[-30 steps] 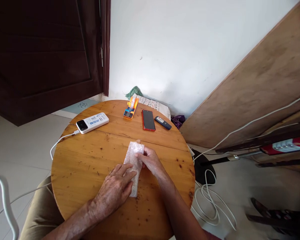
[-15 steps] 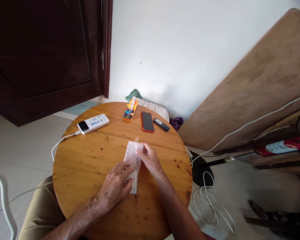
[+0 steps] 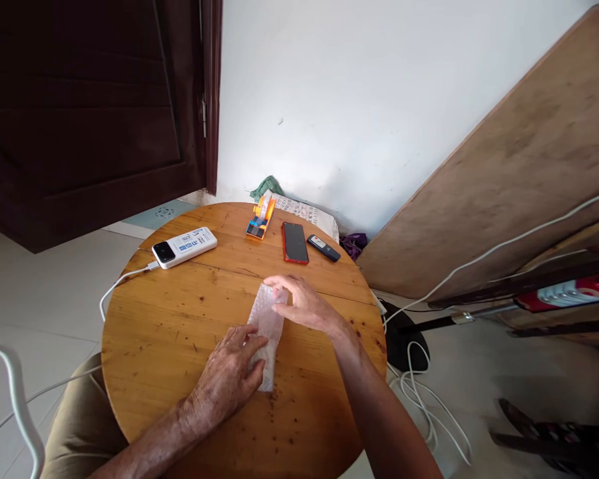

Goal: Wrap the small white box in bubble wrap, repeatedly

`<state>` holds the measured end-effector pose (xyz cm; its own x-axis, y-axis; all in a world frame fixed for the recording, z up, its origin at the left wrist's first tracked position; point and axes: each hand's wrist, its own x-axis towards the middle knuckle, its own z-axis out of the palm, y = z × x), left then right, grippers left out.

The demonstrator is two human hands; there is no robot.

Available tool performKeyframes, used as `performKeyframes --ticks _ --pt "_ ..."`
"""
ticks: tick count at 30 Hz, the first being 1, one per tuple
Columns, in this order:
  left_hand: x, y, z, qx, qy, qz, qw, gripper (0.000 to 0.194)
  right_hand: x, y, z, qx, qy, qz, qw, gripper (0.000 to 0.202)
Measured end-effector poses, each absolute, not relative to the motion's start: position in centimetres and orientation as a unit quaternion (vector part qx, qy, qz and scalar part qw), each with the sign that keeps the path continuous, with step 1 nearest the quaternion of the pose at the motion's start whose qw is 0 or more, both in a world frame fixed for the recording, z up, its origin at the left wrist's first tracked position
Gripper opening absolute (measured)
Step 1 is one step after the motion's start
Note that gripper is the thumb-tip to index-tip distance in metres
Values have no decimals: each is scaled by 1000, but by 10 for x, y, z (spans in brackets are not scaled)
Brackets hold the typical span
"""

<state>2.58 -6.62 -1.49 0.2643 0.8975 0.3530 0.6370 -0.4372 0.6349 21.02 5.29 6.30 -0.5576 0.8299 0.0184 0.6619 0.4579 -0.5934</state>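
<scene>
Left hand lies flat, palm down, fingers spread, pressing the near half of a bubble-wrap packet onto the table; nothing is gripped, just weight on it. Right hand rests on the far end of the same packet, fingers loosely curled over its top edge and touching the plastic; cannot tell whether it pinches the edge or only presses.

Bubble-wrap packet: translucent white, dimpled texture, long narrow rectangle, lying flat near the table's middle, long axis running near edge to far edge with a slight tilt.

Table: round, varnished pine planks, visible seams, dark knots and specks.

Toward the far edge, well apart from the packet:
- power bank, white glossy slab with rounded corners and a blue label, at the far-left edge; white cable plugged into its left end, dropping over the left edge.
- tape dispenser, orange and blue plastic, at the far edge.
- phone, flat black rectangle with red rim, face up, just right of the dispenser.
- small remote, dark, oblong, just beside the phone at the far-right edge.

Off the table: wooden board, flat and scuffed, leaning against the white wall on the right; dark panelled door on the left.
</scene>
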Motion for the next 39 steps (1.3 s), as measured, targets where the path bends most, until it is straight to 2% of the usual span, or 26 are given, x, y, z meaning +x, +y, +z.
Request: performKeyframes --ticks 4,11,16,22,25,28,30,32,36,39 --pt "26 -66 -12 775 498 339 190 31 231 50 71 -422 -878 207 93 33" --pt "27 -65 -12 782 488 349 171 30 222 53 72 -374 -918 114 62 28" --pt "26 -66 -10 783 493 333 180 30 209 62 67 -329 -937 113 16 21" --pt "27 -68 -8 785 497 338 149 37 203 80 51 -415 -901 125 -20 16" --pt "27 -68 -3 803 494 311 123 41 201 79 37 -457 -880 131 17 12" --pt "25 -67 3 817 489 282 117 34 213 62 28 -510 -837 145 136 34" --pt "24 -66 5 821 488 273 121 29 227 46 24 -560 -776 193 217 40" --pt "24 -65 7 822 485 271 125 28 239 32 22 -601 -702 282 260 38" --pt "23 -66 7 822 482 273 128 27 239 15 16 -601 -577 479 275 45" --pt "23 -68 6 823 481 270 132 27 220 17 11 -565 -547 549 282 38"
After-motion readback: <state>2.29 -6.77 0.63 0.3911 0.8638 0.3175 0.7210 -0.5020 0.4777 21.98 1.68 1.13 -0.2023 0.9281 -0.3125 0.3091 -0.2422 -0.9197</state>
